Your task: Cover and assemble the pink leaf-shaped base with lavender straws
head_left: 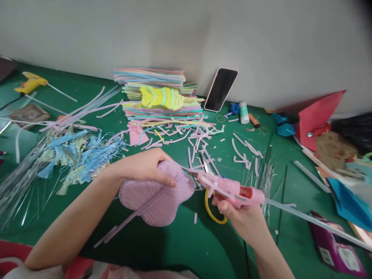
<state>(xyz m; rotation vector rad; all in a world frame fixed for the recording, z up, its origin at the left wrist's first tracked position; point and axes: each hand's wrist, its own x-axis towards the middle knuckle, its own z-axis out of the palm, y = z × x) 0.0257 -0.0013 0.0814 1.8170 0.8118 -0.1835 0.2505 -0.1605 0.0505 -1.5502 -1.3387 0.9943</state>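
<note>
My left hand [154, 166] grips a flat lilac pipe-cleaner piece [162, 211] with rounded lobes, thumb pressed on its face. A twisted lilac stem [124, 226] runs diagonally across the piece and sticks out at its lower left. In my right hand [244, 221] is a pink hot glue gun [232, 190], its nozzle at the upper right edge of the lilac piece; whether it touches cannot be made out. A long translucent glue stick [316, 223] trails from the gun's back. Behind the gun lie scissors with yellow handles [214, 217], partly hidden.
Bundles of pastel pipe cleaners [151, 75] and a yellow pipe-cleaner piece [162, 97] lie at the back. A phone [221, 90] leans on the wall. Blue tassels [84, 149] and a yellow glue gun [31, 82] are left. Lilac offcuts [200, 133] litter the middle; a purple box [337, 246] lies right.
</note>
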